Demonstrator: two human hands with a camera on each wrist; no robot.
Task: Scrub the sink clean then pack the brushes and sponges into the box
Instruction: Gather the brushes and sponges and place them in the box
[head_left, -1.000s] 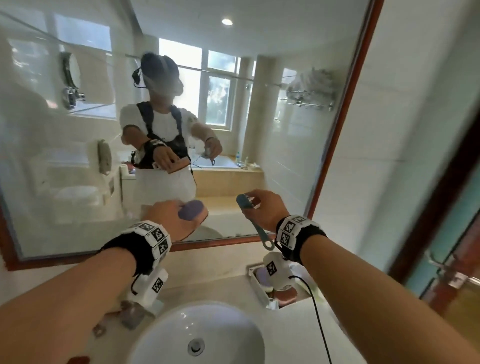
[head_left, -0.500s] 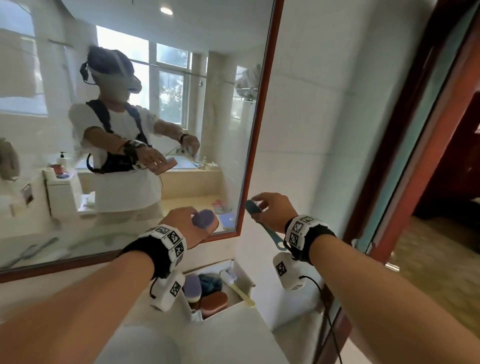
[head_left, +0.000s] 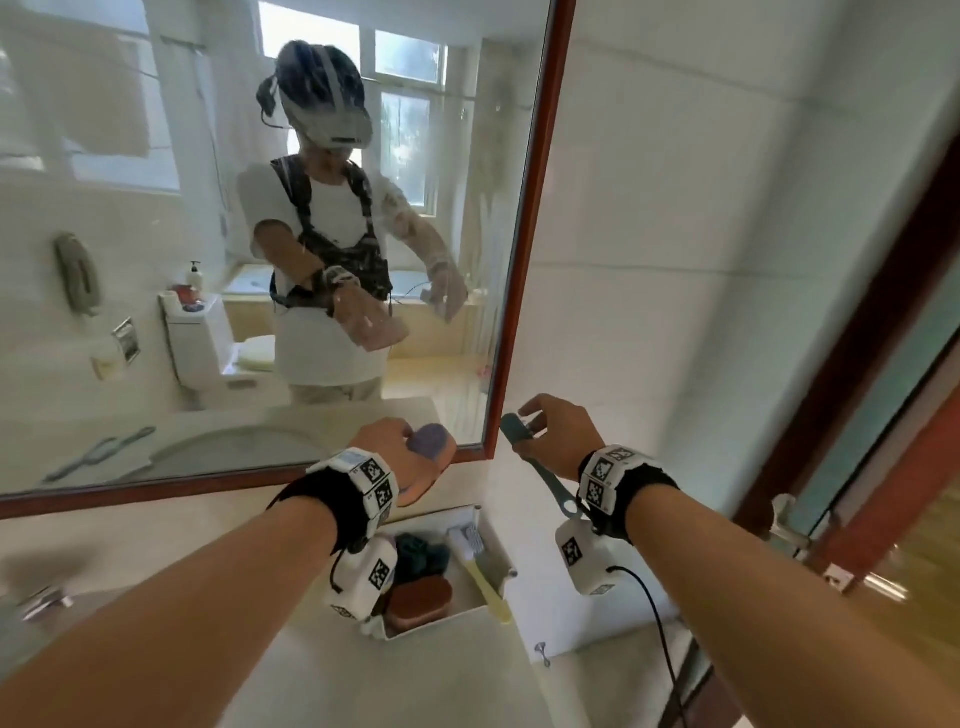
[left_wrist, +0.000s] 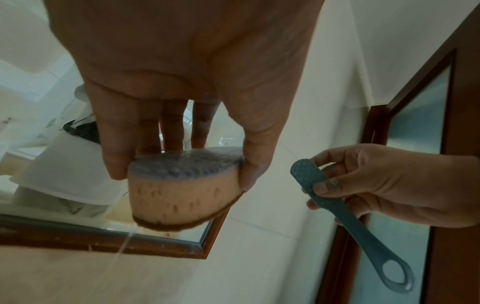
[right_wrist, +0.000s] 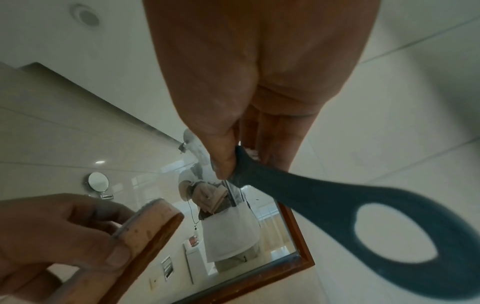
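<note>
My left hand (head_left: 395, 441) grips an oval sponge (head_left: 431, 457), peach with a purple top and a brown underside, held between thumb and fingers (left_wrist: 182, 185). My right hand (head_left: 556, 431) pinches a blue-grey brush (head_left: 540, 467) near its head, the handle with its loop (right_wrist: 389, 236) hanging back toward my wrist. Both hands hover above a white box (head_left: 498, 551) on the counter by the wall. In the box lie a brown sponge (head_left: 421, 597), a dark teal sponge (head_left: 415, 556) and a yellow-handled brush (head_left: 483, 577). The sink is out of view.
A wood-framed mirror (head_left: 524, 260) covers the wall ahead. White tiled wall stands to the right of it. A door with a metal handle (head_left: 784, 525) is at the far right. The counter's right edge (head_left: 540, 670) drops off just beyond the box. A faucet part (head_left: 47, 597) shows at left.
The view has swung right, from the sink to the box by the wall. Both hands have carried the sponge and the brush over to above the box.
</note>
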